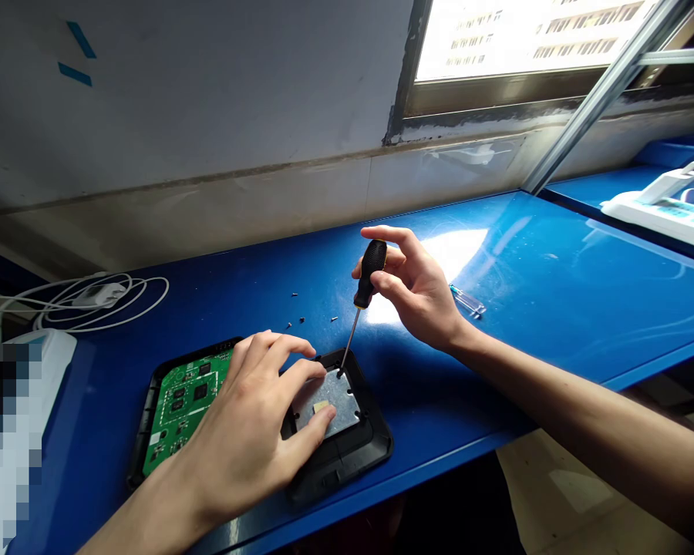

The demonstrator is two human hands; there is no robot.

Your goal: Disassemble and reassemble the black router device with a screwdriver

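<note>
Leaning in right hand [419, 297]: screwdriver [371, 270], tip apparently at metal plate [342, 401].

Place is looking like an elec. workshop, w/ a blue bench [555, 308] running along a scuffed wall [220, 92] that's bearing two blue tape strips [81, 40]. A green PCB [179, 401] is sitting in a black tray [143, 433], loose screws [302, 320] are lying nearby, & a screwdriver [372, 270] is leaning tip-down at a metal plate's [340, 408] corner. White cable [168, 290] is coiling at the left end. On the right, a power strip [630, 206] is resting past a metal post [604, 96], & a blue bin [674, 150] is showing behind. Thru the window [497, 94], an outside bldg. [578, 50] is showing.
</note>
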